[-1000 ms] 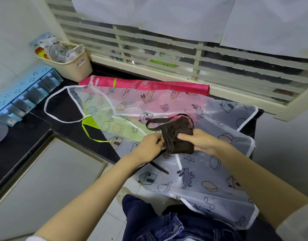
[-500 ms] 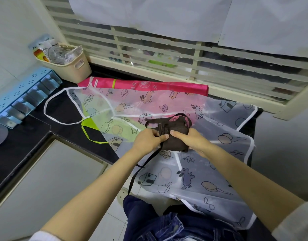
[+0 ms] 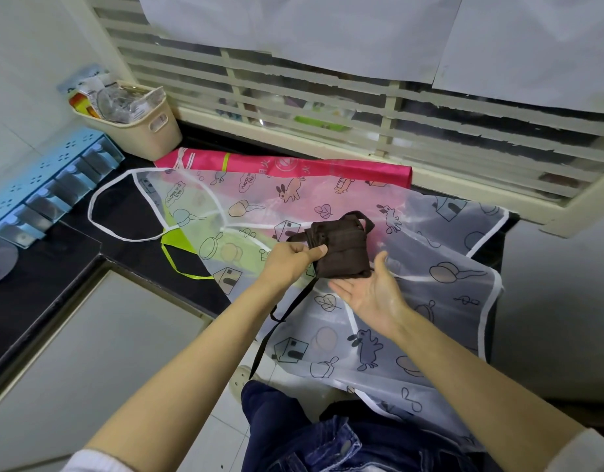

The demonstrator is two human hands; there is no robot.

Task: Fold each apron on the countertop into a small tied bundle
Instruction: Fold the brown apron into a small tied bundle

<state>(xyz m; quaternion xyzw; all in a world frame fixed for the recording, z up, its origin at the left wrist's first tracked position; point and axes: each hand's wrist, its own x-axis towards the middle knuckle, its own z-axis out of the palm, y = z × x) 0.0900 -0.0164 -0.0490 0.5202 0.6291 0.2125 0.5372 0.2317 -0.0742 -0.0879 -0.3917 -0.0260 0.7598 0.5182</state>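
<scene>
1. Nearest: one loose strap (image 3: 298, 300) of the brown apron bundle (image 3: 341, 250) hangs down past the front edge of the countertop (image 3: 55, 274). Judged: the tie is unfinished, and this free end is what is left to wrap or knot.
2. Right hand (image 3: 372, 294): palm up, fingers spread and straight, gripping nothing. It sits just below and beside the bundle; contact cannot be told. Likely placed to cradle the bundle or take the strap.
3. Left hand (image 3: 294, 258): fingers and thumb pinched tight on the bundle's left edge where the folds and strap meet, probably so the folds do not spring open.
4. The bundle is held just above the middle of the counter, small and roughly square, with a strap loop standing at its far right corner.
5. Beneath: translucent printed apron (image 3: 430, 318) spread flat and unfolded, draping over the front edge. A green apron (image 3: 178, 241) shows under its left side.
6. Back edge: pink apron (image 3: 294, 165), partly covered.
7. Back left corner: cream basket (image 3: 151, 131).
</scene>
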